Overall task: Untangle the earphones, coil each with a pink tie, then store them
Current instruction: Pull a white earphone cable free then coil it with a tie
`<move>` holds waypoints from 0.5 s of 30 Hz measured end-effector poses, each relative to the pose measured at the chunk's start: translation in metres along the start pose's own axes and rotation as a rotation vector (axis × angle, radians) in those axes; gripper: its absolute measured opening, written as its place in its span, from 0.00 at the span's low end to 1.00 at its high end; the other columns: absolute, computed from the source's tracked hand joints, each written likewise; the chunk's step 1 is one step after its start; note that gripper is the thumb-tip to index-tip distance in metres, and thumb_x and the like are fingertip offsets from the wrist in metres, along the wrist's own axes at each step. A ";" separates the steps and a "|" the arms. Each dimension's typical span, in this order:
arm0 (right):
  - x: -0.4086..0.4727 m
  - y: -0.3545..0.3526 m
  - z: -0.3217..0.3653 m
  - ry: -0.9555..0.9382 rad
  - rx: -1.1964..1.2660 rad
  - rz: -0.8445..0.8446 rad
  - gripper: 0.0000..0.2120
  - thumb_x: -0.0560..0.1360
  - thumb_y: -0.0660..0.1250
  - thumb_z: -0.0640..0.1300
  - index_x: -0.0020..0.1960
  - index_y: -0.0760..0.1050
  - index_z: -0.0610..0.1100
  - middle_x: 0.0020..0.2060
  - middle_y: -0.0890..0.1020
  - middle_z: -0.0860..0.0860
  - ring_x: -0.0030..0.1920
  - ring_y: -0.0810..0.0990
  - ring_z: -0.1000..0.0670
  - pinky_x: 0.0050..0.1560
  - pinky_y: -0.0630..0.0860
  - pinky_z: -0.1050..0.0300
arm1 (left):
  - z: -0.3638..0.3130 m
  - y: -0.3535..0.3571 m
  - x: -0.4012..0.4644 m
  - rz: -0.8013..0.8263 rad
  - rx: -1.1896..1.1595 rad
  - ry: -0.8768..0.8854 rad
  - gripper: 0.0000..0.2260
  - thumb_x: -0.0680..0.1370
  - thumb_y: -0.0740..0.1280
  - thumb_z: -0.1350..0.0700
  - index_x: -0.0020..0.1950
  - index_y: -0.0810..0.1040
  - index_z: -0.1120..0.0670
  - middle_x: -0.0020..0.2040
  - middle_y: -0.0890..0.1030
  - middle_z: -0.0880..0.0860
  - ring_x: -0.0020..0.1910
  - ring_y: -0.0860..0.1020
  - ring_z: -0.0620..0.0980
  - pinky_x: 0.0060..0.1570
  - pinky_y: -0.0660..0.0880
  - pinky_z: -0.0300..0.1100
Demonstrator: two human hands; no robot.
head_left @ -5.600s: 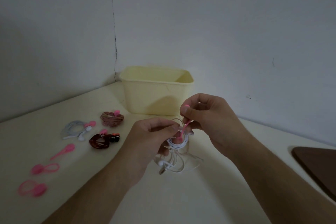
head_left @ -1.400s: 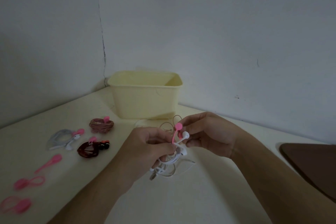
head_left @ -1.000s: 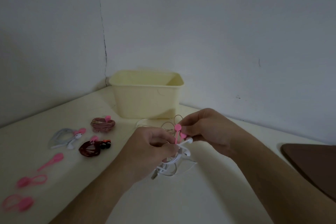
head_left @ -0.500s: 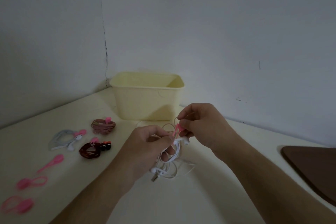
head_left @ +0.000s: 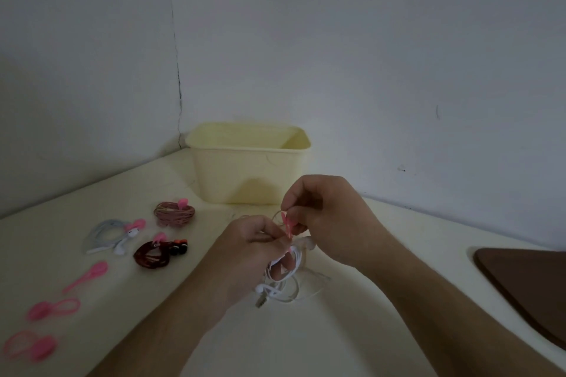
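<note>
My left hand [head_left: 249,251] grips a coil of white earphones [head_left: 283,283] above the table, its loops and plug hanging below the fingers. My right hand [head_left: 327,217] pinches a pink tie [head_left: 288,225] that stands up from the top of the coil, between the two hands. Three tied coils lie on the table to the left: a grey-white one [head_left: 111,236], a dark red one [head_left: 156,254] and a pinkish-brown one [head_left: 174,213], each with a pink tie on it. The pale yellow bin [head_left: 249,162] stands behind, in the corner.
Three loose pink ties [head_left: 87,277] [head_left: 53,309] [head_left: 29,346] lie at the table's left front. A dark brown board [head_left: 526,288] lies at the right edge. Walls close off the back and left of the cream table [head_left: 306,343].
The coil has stayed in my left hand. My right hand went from holding an earbud and the tie's round head to pinching the tie higher up and closer to my left fingers.
</note>
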State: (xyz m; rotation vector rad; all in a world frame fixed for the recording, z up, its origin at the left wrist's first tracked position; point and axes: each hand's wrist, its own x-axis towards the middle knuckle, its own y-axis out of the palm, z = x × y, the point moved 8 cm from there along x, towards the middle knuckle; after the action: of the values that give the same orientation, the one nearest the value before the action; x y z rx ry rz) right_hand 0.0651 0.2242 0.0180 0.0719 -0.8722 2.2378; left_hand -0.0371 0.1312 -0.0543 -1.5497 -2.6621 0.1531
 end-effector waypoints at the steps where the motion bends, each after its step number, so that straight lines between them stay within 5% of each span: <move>1: -0.001 0.001 0.004 -0.020 0.001 0.006 0.13 0.75 0.68 0.28 0.42 0.81 0.44 0.34 0.85 0.48 0.38 0.86 0.48 0.45 0.84 0.50 | 0.002 -0.002 0.001 -0.018 -0.008 -0.008 0.04 0.81 0.69 0.63 0.47 0.82 0.62 0.35 0.85 0.56 0.29 0.78 0.47 0.27 0.72 0.37; 5: -0.006 0.004 0.020 -0.088 -0.020 0.028 0.12 0.76 0.71 0.30 0.42 0.83 0.46 0.36 0.86 0.51 0.38 0.86 0.52 0.45 0.84 0.56 | 0.007 -0.011 0.004 -0.079 -0.123 -0.028 0.05 0.78 0.73 0.59 0.45 0.83 0.59 0.37 0.84 0.60 0.29 0.76 0.53 0.29 0.69 0.41; 9: -0.013 0.012 0.038 -0.236 -0.180 0.020 0.12 0.74 0.74 0.33 0.42 0.84 0.50 0.38 0.85 0.56 0.44 0.83 0.57 0.47 0.78 0.65 | 0.010 -0.018 0.004 -0.133 -0.333 -0.038 0.04 0.79 0.69 0.65 0.47 0.83 0.62 0.38 0.84 0.60 0.38 0.81 0.58 0.37 0.71 0.48; 15: -0.023 0.024 0.054 -0.619 -0.483 -0.026 0.12 0.71 0.75 0.30 0.45 0.83 0.47 0.40 0.84 0.55 0.42 0.79 0.54 0.50 0.73 0.56 | 0.009 -0.015 0.003 -0.101 -0.502 -0.074 0.05 0.77 0.70 0.63 0.49 0.84 0.62 0.40 0.83 0.58 0.35 0.80 0.49 0.47 0.71 0.50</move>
State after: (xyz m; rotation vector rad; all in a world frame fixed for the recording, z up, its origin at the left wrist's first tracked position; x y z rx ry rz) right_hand 0.0561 0.1651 0.0390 0.5640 -1.7040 1.9336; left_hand -0.0529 0.1257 -0.0617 -1.5323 -2.9859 -0.5103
